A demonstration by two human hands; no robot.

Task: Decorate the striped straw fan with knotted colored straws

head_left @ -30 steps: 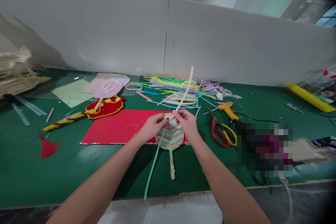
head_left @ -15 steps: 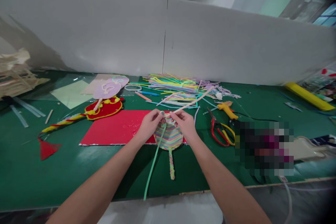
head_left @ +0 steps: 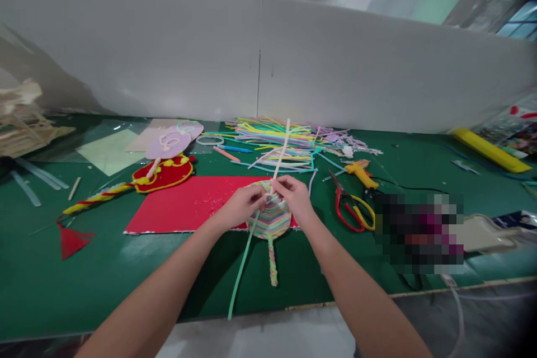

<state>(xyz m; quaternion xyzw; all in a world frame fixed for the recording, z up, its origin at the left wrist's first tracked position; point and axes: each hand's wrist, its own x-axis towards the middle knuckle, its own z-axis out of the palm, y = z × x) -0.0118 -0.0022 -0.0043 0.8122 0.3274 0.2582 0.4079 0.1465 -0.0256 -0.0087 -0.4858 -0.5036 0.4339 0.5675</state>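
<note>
One pale strip (head_left: 281,154) pinched by right fingers (head_left: 285,183), grip of left fingers (head_left: 254,196) unclear, fan (head_left: 274,224) inside table edge (head_left: 310,306)

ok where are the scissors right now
In the head view, the scissors lie on the green table to the right of the right hand, just below the yellow glue gun.

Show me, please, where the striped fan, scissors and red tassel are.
Striped fan (head_left: 274,221): head view, on its round face.
Scissors (head_left: 343,195): head view, where blades meet handles.
Red tassel (head_left: 72,243): head view, on its fringe.
</note>
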